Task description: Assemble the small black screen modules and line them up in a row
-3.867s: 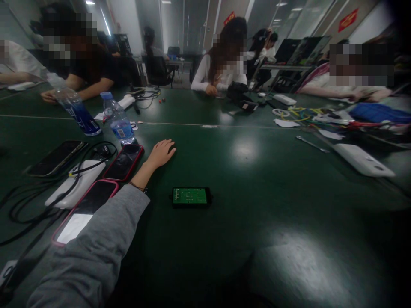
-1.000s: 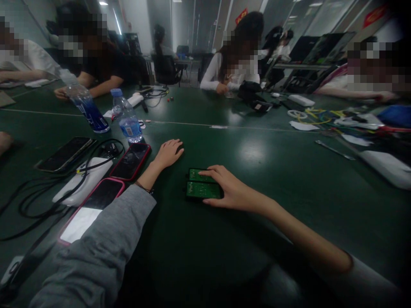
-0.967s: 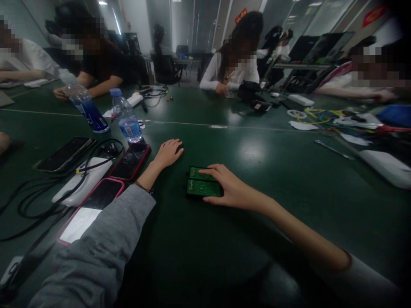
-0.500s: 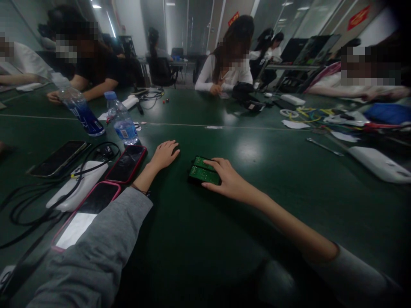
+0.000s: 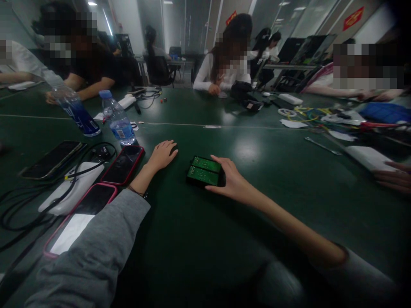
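Note:
Two green circuit boards (image 5: 203, 170) sit side by side in a black frame on the dark green table (image 5: 180, 239). My right hand (image 5: 229, 175) grips the right end of this framed pair, thumb along the near side and fingers at the far corner. Flat on the table to the left rests my left hand (image 5: 162, 155), fingers stretched out and holding nothing. Beside its wrist lies a phone in a red case (image 5: 123, 164). A pink-cased phone (image 5: 96, 200) is partly hidden by my left sleeve.
Two plastic bottles, one clear (image 5: 118, 122) and one dark blue (image 5: 77, 111), stand at the left. Black cables cross a white power bank (image 5: 72, 188). Another person's hand (image 5: 394, 175) touches a white device (image 5: 369, 157) at right, near a metal wrench (image 5: 323, 146) and tangled wires.
My right hand's fingers have shifted off the top of the boards to their right end. Another person's hand has come in at the right edge. My left hand stays put.

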A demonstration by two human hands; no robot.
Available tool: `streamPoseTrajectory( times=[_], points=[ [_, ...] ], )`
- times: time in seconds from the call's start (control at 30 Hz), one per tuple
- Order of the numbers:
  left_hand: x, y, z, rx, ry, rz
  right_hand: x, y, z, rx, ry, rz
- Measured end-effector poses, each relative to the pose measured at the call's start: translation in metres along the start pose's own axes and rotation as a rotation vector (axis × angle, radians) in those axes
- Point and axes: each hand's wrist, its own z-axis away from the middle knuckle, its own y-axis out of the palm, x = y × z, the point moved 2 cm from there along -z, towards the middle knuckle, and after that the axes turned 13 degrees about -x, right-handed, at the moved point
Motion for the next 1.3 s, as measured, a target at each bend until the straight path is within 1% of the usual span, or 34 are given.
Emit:
streamPoseTrajectory(
  times=[0.1, 0.2, 0.4, 0.57, 0.77, 0.83, 0.9, 1.13, 1.23, 1.3],
  points=[
    [0.000, -0.001, 0.000, 0.002, 0.001, 0.008, 0.001, 0.013, 0.006, -0.153, -0.008, 0.046],
    [-0.001, -0.002, 0.000, 0.009, -0.001, 0.009, 0.004, 0.020, 0.010, -0.220, -0.011, 0.096],
    [-0.002, -0.004, 0.000, 0.013, -0.005, 0.007, 0.008, 0.021, 0.011, -0.205, -0.030, 0.073],
    [-0.001, -0.004, 0.001, 0.006, -0.005, 0.015, 0.009, 0.023, 0.012, -0.235, -0.007, 0.064],
    [-0.002, -0.004, 0.000, 0.024, -0.011, 0.004, 0.006, 0.029, 0.011, -0.300, -0.007, 0.172],
    [-0.003, -0.004, 0.000, 0.029, -0.013, -0.001, -0.002, 0.028, 0.007, -0.347, -0.013, 0.222],
    [-0.002, -0.004, 0.000, 0.027, -0.014, 0.003, -0.015, 0.025, 0.002, -0.403, 0.011, 0.271],
    [0.000, -0.003, 0.001, 0.003, -0.001, 0.033, -0.072, 0.003, -0.031, -0.568, 0.265, 0.432],
    [-0.001, -0.005, 0.001, 0.016, -0.011, 0.040, -0.085, -0.003, -0.037, -0.637, 0.348, 0.465],
    [-0.003, -0.006, 0.001, 0.021, -0.013, 0.043, -0.089, -0.004, -0.037, -0.671, 0.356, 0.468]
  ],
)
